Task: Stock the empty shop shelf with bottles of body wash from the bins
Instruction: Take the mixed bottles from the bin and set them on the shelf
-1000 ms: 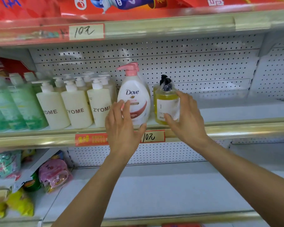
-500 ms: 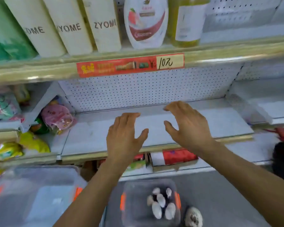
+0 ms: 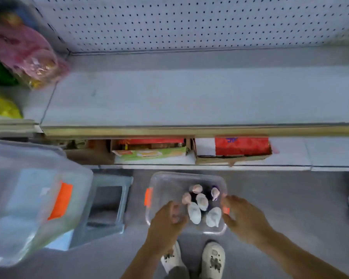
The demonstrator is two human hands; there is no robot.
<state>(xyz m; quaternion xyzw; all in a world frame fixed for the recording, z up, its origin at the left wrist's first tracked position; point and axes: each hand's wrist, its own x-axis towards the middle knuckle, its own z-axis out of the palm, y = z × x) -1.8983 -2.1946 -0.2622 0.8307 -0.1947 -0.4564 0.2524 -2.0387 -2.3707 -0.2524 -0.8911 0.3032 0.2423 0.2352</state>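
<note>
A clear bin [image 3: 186, 179] with orange latches is seen from above on the floor, below the empty shelf [image 3: 189, 97]. The landmark for all positions is this bin.

The bottles [image 3: 202, 201] stand upright inside the bin, so only their pump tops are visible: about six, pale pink and pale white-blue, packed close together toward the bin's near right. Their bodies and labels cannot be made out, as the view is blurred.

The left hand [image 3: 166, 220] is held over the bin's near left corner, its fingers curled loosely downward toward the nearest pump tops. Whether a bottle is already touched cannot be told. The right hand [image 3: 243, 217] is held at the bin's right rim beside the orange latch, fingers spread and relaxed, with nothing gripped. Both hands are judged to be placed for lifting one bottle each, since upright bottles are most easily taken by the neck.

A second, larger bin [image 3: 32, 198] stands left of the first. Two shoes [image 3: 213, 258] are placed just on its near side.
</note>
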